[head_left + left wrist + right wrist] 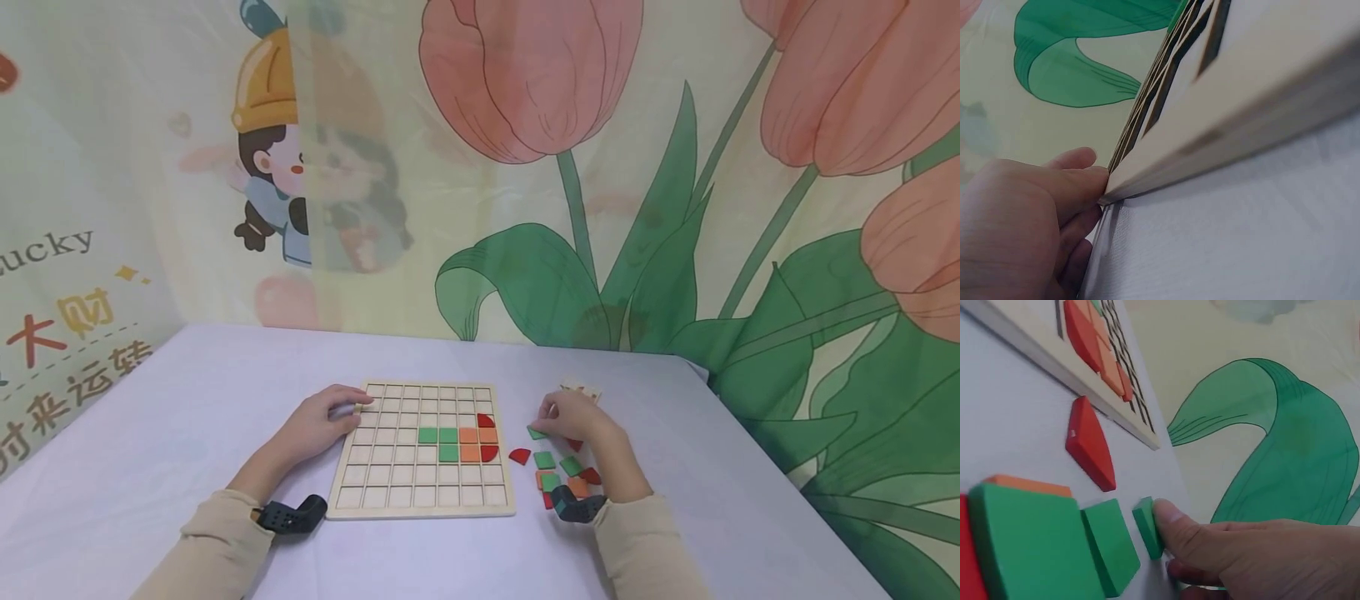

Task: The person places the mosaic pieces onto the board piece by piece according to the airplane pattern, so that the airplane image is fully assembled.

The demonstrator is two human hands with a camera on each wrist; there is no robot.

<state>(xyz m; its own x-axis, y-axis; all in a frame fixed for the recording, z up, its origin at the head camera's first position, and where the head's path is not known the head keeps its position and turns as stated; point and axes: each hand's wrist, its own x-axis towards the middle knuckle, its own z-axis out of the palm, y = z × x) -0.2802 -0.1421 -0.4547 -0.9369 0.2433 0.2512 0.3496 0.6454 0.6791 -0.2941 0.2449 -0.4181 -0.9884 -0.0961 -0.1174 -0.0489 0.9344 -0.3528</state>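
A wooden grid board (382, 477) lies on the table, with green squares (448, 453), orange squares (470, 453) and red quarter-round tiles (489, 454) in cells on its right side. My left hand (318, 423) grips the board's left edge near the far corner; in the left wrist view the fingers (1075, 187) close on that edge. To the right of the board, my right hand (573, 414) pinches a green tile (1147, 528) between thumb and fingers. The tile is tilted close over the tabletop, its far side hidden by the thumb.
Between the board and my right forearm lie loose tiles: a red quarter-round (520, 456), a green square (543, 460), an orange one (577, 487) and several others, some overlapping. Light patterned pieces (581, 389) sit behind my right hand. A printed curtain (360, 300) hangs behind the table.
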